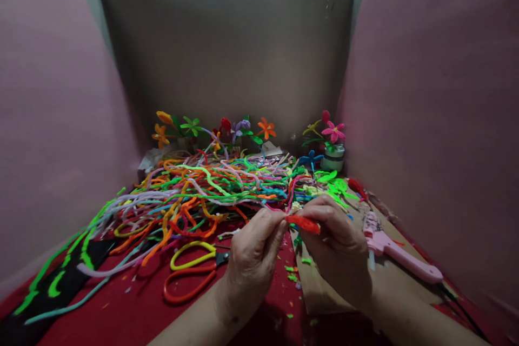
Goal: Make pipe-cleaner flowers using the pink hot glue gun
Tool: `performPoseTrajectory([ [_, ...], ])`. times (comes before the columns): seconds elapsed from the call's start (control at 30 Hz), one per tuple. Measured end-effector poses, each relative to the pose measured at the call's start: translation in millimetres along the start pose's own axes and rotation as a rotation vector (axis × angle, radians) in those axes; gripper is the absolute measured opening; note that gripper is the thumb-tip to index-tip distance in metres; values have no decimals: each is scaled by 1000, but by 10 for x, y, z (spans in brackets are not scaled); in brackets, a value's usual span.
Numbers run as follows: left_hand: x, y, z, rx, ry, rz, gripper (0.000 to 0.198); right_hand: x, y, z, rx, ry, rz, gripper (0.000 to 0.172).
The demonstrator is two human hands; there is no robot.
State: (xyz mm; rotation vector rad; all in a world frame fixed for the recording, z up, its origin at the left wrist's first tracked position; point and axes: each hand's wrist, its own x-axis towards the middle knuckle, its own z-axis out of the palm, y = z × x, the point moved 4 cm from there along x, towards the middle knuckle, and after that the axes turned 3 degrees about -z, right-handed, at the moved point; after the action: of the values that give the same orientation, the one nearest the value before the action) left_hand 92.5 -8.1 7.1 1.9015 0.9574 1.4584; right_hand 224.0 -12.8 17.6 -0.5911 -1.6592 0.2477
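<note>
Between my two hands is a red fuzzy pipe-cleaner piece [304, 224], folded into a narrow petal-like shape. My left hand [253, 246] is closed, with thumb and forefinger pinched at the piece's left tip. My right hand [338, 240] is closed around its right part, the fingers partly hidden behind it. Just beyond the fingertips, a thin pink-red strand [291, 194] rises, though I cannot tell whether it joins the piece. Scissors with one yellow and one red handle [188, 284] lie left of my left hand, which hides the blades.
A tangled heap of colourful pipe cleaners [219, 184] covers the table's back and left. On the right, a pink glue gun [405, 259] rests on cardboard [324, 294]. Fuzzy flowers stand behind, some in a small jar [333, 158]. Scraps dot the red cloth [133, 308]. Walls enclose three sides.
</note>
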Motion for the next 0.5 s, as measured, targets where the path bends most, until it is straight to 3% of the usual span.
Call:
performPoseTrajectory([
  [0.1,8,14,4,-3,-14,-4,14,-6,-13,8,-1,-2,-13,21],
  [0.2,22,-23,-1,-87,-13,-121,12,-38,18,4,88,50,70,20],
  [0.33,56,-139,-8,-396,-8,-391,16,-80,81,-15,192,121,217,16],
  [0.5,112,-170,0,-745,5,-529,20,-84,89,-10,169,85,222,12],
])
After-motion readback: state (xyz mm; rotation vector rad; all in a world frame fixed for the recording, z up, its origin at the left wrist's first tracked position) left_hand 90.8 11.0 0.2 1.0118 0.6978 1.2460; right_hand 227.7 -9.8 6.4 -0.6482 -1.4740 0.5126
